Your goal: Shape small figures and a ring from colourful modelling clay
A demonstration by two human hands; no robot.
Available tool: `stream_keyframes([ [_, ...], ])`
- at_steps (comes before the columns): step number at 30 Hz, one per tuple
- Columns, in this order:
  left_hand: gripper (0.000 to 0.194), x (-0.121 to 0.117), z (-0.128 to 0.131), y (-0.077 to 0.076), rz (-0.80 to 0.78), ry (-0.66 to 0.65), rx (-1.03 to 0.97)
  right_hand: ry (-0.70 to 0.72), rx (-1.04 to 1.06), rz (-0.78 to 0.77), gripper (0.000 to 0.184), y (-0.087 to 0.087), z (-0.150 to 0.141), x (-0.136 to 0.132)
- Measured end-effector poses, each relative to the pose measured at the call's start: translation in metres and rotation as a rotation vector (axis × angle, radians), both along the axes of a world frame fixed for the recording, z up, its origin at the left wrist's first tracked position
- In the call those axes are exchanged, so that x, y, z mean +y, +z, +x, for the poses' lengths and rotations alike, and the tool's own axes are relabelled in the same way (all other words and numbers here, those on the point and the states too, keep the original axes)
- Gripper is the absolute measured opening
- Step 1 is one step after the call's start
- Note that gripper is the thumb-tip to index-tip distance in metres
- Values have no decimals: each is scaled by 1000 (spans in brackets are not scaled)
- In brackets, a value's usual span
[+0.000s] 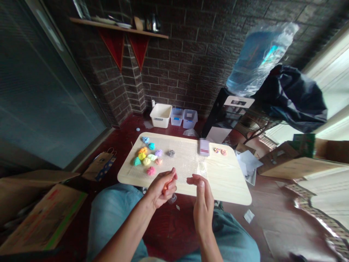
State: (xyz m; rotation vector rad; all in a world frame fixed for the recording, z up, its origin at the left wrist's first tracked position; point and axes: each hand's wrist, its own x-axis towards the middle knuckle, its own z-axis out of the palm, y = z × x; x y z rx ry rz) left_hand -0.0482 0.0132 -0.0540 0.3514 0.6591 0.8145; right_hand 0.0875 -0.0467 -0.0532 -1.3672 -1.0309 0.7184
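My left hand (160, 190) is curled around a lump of orange-red modelling clay (165, 187), most of it hidden by the fingers. To its right, my right hand (203, 198) is held open with its fingers extended, and I see nothing in it. Both hands are above the near edge of a small pale table (231, 178). Beyond my left hand lie several soft clay lumps, among them a pink lump (151, 170), a green lump (137, 161), a purple lump (158, 153) and a grey lump (171, 153). They rest on a clear textured sheet (182, 160).
A small box (204, 147) stands at the table's far side, with small multicoloured pieces (220, 151) right of it. Plastic bins (160, 116) line the wall beside a water dispenser (231, 109). Cardboard boxes (46, 218) flank me; my knees are under the table.
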Motion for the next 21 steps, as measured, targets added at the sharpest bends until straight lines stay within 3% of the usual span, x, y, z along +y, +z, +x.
stream_keyframes([
  [6, 50, -3, 2, 8, 34, 9, -35, 9, -10, -27, 32, -2, -2, 1],
  [11, 51, -10, 17, 7, 45, 161, -60, 34, -174, 22, 30, -1, -10, 4],
  [16, 54, -25, 30, 2, -45, 15, -239, 177, -525, 83, 32, -13, -15, 18],
  [18, 57, -27, 30, 2, -68, -1, -281, 154, -499, 85, 30, -21, -13, 22],
  [21, 54, -26, 28, 2, -72, 19, -276, 95, -252, 53, 28, -29, -8, 24],
])
